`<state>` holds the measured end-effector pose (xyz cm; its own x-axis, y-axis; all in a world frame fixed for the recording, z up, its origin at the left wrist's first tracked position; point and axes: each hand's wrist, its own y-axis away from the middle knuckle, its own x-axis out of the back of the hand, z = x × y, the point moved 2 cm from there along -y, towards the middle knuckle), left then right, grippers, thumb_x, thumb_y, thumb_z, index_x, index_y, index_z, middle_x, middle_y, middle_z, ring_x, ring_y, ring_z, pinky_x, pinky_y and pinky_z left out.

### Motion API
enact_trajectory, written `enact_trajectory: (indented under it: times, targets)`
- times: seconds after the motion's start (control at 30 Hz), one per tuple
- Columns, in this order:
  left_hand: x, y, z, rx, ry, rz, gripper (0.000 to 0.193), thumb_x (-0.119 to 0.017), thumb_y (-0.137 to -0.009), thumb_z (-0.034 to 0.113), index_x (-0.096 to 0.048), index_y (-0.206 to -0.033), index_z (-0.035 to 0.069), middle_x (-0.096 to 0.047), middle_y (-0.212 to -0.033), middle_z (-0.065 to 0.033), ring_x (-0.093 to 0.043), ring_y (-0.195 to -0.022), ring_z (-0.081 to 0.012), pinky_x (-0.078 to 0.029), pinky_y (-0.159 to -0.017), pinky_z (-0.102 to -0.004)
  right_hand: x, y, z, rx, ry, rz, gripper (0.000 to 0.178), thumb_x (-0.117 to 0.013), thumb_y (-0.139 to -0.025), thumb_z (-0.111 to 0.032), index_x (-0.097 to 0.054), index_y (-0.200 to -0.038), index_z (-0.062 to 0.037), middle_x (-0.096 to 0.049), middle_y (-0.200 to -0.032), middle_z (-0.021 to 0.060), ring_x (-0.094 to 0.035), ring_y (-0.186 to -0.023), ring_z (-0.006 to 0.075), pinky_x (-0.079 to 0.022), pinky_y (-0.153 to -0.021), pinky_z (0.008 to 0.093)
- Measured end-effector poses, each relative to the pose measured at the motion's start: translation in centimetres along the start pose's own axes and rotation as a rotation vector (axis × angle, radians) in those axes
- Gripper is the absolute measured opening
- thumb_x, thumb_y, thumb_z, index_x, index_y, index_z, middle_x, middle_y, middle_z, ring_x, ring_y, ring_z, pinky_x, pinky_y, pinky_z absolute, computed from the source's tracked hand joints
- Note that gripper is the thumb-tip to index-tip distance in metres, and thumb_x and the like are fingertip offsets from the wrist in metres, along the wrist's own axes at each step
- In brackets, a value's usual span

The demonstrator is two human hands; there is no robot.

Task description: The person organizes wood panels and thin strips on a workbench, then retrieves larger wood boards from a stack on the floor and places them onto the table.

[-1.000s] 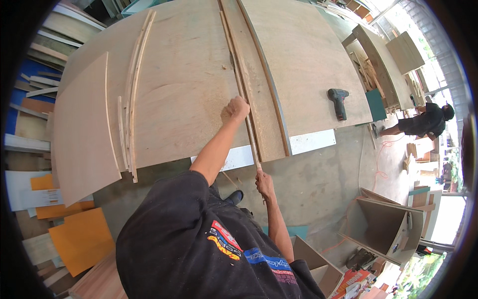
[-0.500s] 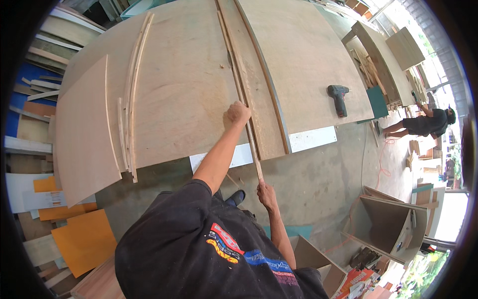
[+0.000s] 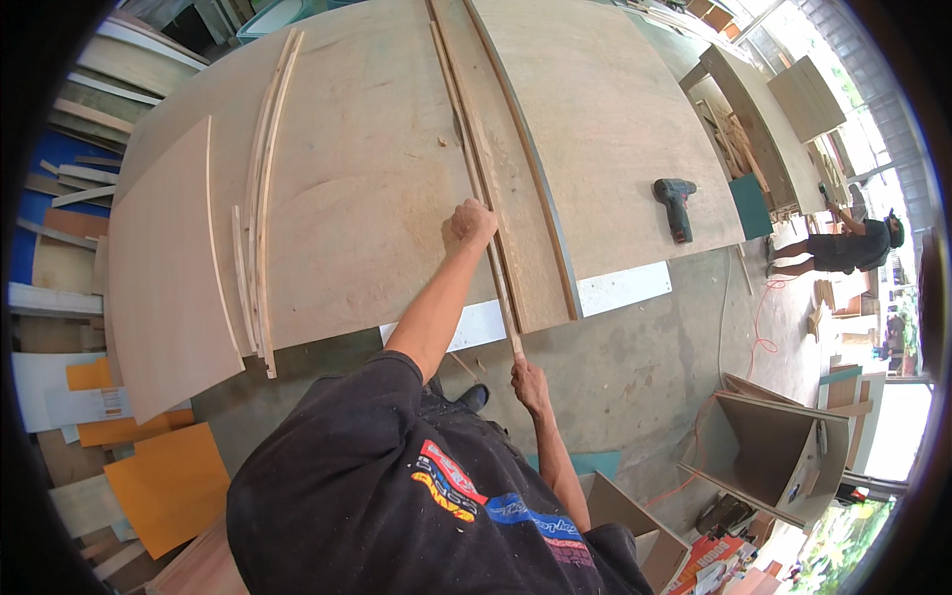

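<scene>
A long, thin wooden strip (image 3: pixel 509 315) runs up the large plywood sheet and sticks out past its near edge. My right hand (image 3: pixel 532 385) is wrapped round the strip's near end, below the sheet. Farther up, my left hand (image 3: pixel 473 222) is closed at the strip, its knuckles upward; the fingertips are hidden. Directly right of the strip lies a long, narrow board (image 3: pixel 535 288) with a dark right edge and sawdust on it. The plywood sheet (image 3: pixel 367 188) lies flat under all of these.
A cordless drill (image 3: pixel 676 208) lies on the sheet's right side. Several wooden strips (image 3: pixel 268 198) and a thin panel (image 3: pixel 174 268) lie at left. An open cabinet box (image 3: pixel 764 446) stands on the floor at right. Another person (image 3: pixel 853 243) works at a far bench, near an orange cord (image 3: pixel 762 327).
The view has shifted slightly. Both hands keep almost the same places on the strip. The far person's legs have moved a little.
</scene>
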<state>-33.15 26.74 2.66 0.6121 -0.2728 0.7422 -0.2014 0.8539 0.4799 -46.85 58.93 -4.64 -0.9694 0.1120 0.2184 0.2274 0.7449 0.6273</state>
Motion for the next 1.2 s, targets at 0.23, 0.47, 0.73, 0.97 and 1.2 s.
enact_trajectory:
  times: [0.23, 0.47, 0.73, 0.97, 1.2]
  targets:
    - [-1.4, -3.1, 0.2, 0.04, 0.024, -0.029, 0.015, -0.066, -0.091, 0.025, -0.069, -0.087, 0.011, -0.067, -0.078, -0.0032, -0.063, -0.07, -0.0175, -0.051, -0.064, -0.0372, -0.2, -0.9, -0.8, -0.01, -0.031, -0.032, 0.055, -0.047, -0.101, -0.052, -0.053, -0.072, -0.0054, -0.045, -0.06, -0.0018, -0.041, -0.05, 0.0075, -0.032, -0.045, 0.027]
    - [-1.6, -4.4, 0.1, -0.011, 0.073, 0.152, 0.02, -0.07, -0.088, 0.025, -0.074, -0.099, 0.008, -0.074, -0.097, -0.0127, -0.072, -0.091, -0.0258, -0.058, -0.076, -0.0375, -0.7, -1.8, -1.5, 0.011, -0.061, -0.032, 0.056, -0.047, -0.1, -0.057, -0.053, -0.072, -0.008, -0.041, -0.057, -0.005, -0.036, -0.045, 0.0057, -0.026, -0.04, 0.0248]
    - [-1.2, -5.5, 0.3, -0.003, 0.113, 0.028, 0.021, -0.071, -0.087, 0.021, -0.074, -0.101, 0.007, -0.074, -0.095, -0.0139, -0.072, -0.091, -0.027, -0.058, -0.076, -0.0375, -0.9, -2.9, -1.5, 0.012, -0.012, -0.004, 0.057, -0.048, -0.099, -0.057, -0.054, -0.072, -0.0071, -0.043, -0.057, -0.0038, -0.037, -0.045, 0.0062, -0.027, -0.04, 0.0246]
    - [-1.0, -6.4, 0.2, 0.02, 0.107, 0.108, 0.016, -0.07, -0.087, 0.02, -0.073, -0.092, 0.005, -0.074, -0.092, -0.0135, -0.073, -0.087, -0.026, -0.059, -0.072, -0.0365, -1.3, -3.3, -2.4, 0.026, -0.016, -0.025, 0.055, -0.049, -0.099, -0.057, -0.054, -0.072, -0.0082, -0.043, -0.056, -0.0042, -0.037, -0.044, 0.0059, -0.027, -0.04, 0.0242]
    - [-1.0, -7.2, 0.6, 0.043, 0.121, 0.07, 0.021, -0.07, -0.09, 0.023, -0.073, -0.1, 0.006, -0.073, -0.093, -0.0125, -0.072, -0.087, -0.0243, -0.057, -0.074, -0.0386, -1.5, -3.9, -3.0, -0.009, -0.038, -0.017, 0.055, -0.05, -0.099, -0.056, -0.054, -0.072, -0.0083, -0.043, -0.056, -0.0044, -0.036, -0.044, 0.0052, -0.026, -0.039, 0.024]
